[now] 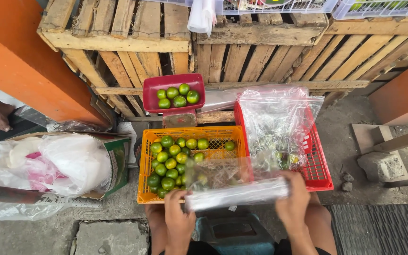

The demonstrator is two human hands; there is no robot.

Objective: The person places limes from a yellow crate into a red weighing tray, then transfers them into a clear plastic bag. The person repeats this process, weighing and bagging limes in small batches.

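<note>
You hold a clear plastic bag tight with your left hand and right hand (one at each end), over the orange basket of green limes.

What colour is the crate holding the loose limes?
Orange crate, filled with green limes; seen best in the head view.

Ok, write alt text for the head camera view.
Two bare hands, left hand and right hand, hold a clear plastic bag over an orange crate of green limes. Beside it sits a red crate lined with plastic; behind, a red scale tray holds five limes before wooden pallets.
</note>
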